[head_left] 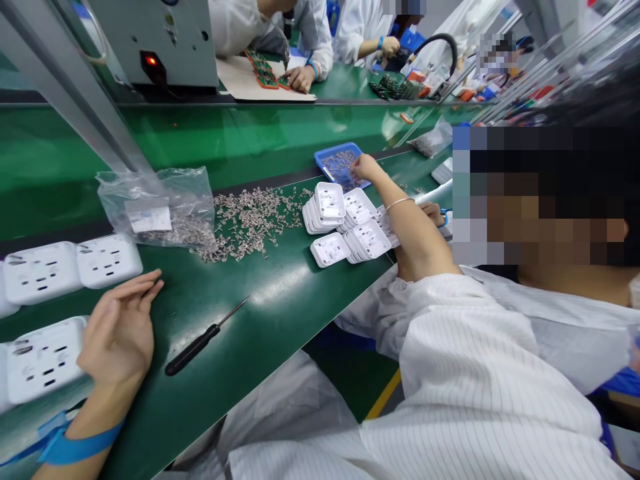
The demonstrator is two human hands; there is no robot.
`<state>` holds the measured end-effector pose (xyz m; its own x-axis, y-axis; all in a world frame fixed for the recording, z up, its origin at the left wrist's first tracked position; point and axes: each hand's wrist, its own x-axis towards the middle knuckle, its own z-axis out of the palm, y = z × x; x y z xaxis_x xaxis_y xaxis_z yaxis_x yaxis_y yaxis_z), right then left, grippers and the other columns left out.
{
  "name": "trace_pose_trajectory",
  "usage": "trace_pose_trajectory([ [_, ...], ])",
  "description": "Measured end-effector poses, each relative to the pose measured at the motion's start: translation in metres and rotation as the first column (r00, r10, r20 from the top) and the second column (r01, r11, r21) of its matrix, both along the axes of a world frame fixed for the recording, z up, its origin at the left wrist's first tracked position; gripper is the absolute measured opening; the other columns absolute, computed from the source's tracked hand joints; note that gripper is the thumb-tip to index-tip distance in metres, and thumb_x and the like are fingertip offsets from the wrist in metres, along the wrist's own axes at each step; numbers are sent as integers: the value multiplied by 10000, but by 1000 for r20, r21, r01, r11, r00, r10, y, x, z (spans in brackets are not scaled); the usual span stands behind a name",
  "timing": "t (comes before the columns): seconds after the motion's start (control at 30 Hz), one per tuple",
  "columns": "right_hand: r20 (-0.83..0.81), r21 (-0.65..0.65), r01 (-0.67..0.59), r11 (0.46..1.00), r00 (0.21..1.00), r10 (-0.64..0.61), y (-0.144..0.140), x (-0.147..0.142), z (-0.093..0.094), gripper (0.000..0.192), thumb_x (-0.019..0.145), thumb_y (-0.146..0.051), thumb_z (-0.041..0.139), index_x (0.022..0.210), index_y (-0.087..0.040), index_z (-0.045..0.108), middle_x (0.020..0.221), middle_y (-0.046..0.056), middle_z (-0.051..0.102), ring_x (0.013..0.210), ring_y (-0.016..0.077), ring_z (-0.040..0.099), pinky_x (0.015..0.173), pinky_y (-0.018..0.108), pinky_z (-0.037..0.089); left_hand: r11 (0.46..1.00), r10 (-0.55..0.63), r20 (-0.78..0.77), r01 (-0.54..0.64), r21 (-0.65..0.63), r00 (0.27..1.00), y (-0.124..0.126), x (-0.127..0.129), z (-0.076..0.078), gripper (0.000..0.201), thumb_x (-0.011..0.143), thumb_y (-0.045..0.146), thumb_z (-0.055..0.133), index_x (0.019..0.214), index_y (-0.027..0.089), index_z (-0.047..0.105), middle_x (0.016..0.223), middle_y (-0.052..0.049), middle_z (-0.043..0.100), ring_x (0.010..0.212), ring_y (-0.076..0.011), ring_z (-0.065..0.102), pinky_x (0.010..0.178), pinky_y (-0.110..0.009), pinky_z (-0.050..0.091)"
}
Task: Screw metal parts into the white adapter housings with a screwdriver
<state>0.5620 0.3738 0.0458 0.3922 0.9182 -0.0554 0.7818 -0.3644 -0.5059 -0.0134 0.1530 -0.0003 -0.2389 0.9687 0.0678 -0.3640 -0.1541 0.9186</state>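
Head view cuts off much of the scene: only one of the wearer's hands shows, the left hand [120, 330], while the right hand is out of the picture. White socket housings [43, 360] at the left edge run partly off the frame, so their full count cannot be told. A neighbouring person's face is blurred out, and their far hand [433, 212] is mostly hidden behind their own forearm.

Nearest the wearer's hand, the socket housings are white, rounded-cornered plastic plates with dark slots; one lies just left of the palm, two more sit further up the green bench [280, 293]. A black-handled screwdriver [205, 339] lies on the bench just right of the hand, tip pointing up and right, apart from the fingers.

That hand rests with the palm turned up and the fingers loosely spread, gripping nothing; its little-finger side lies close to the nearest housing, though contact cannot be made out. A blue wrist strap [75, 443] circles the forearm.

Beyond lie a heap of small metal parts [250, 220], a clear plastic bag [160, 203], stacked white covers [345, 223] and a blue tray [330, 155] that the neighbour's other hand [364, 165] reaches into.
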Motion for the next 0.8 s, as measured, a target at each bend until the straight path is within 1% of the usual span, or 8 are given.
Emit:
trace_pose_trajectory([
  [0.13,-24,-25,44,999,999,-45,-7,-3,12,354,848,-131,668,1185,-26,654,1015,201,750,983,325,730,968,547,591,1000,5,-15,-5,-10,1000,-1,2,3,184,806,263,617,834,194,785,1004,-92,753,1111,-290,681,1110,-496,485],
  [0.2,-24,-23,46,999,999,-47,-11,-6,16,386,828,-118,680,1198,-10,651,1030,211,748,968,327,733,987,548,579,1000,7,-10,-8,-5,1000,-2,3,4,182,799,261,624,838,185,784,1001,-95,752,1101,-285,683,1092,-486,496],
  [0.3,-13,-6,43,999,999,-43,-16,-10,20,373,811,-114,686,1165,2,678,1044,224,745,984,335,728,1038,544,551,1000,10,-2,-10,3,1000,-1,3,4,181,798,266,632,840,171,781,989,-100,751,1078,-273,690,1066,-464,511],
  [0.43,13,18,35,999,999,-35,-18,-10,21,314,740,-73,716,1044,5,726,977,217,754,979,328,719,1029,492,572,1000,21,-5,-21,-2,1000,0,3,2,165,783,269,665,834,161,779,976,-102,749,1056,-268,697,1010,-433,538],
  [0.53,37,15,18,1000,999,-19,-19,-8,20,330,705,-56,744,1032,-9,737,951,196,756,960,321,720,1000,478,590,1000,25,-6,-25,1,1000,1,4,1,150,760,257,689,826,155,778,970,-104,749,1046,-265,700,976,-416,549],
  [0.6,42,-4,8,1000,999,-7,-20,-7,19,337,717,-49,737,1051,-4,734,946,191,756,942,311,724,979,478,595,1000,24,-6,-24,-1,1000,1,4,2,138,739,244,703,816,154,775,964,-103,747,1042,-264,699,967,-412,550],
  [0.7,46,-34,7,999,999,-5,-21,-8,18,291,776,-56,691,1058,8,726,938,193,754,930,300,726,956,484,592,1000,27,-6,-27,-8,1000,0,4,3,139,725,239,716,816,151,773,963,-104,742,1039,-266,697,970,-421,547],
  [0.8,75,-41,3,999,997,0,-21,-11,14,232,793,-87,703,1005,3,733,970,205,752,1008,317,711,1026,494,543,999,31,-20,-31,-16,999,-1,5,4,136,722,236,720,822,159,772,971,-99,738,1050,-271,691,1019,-460,529],
])
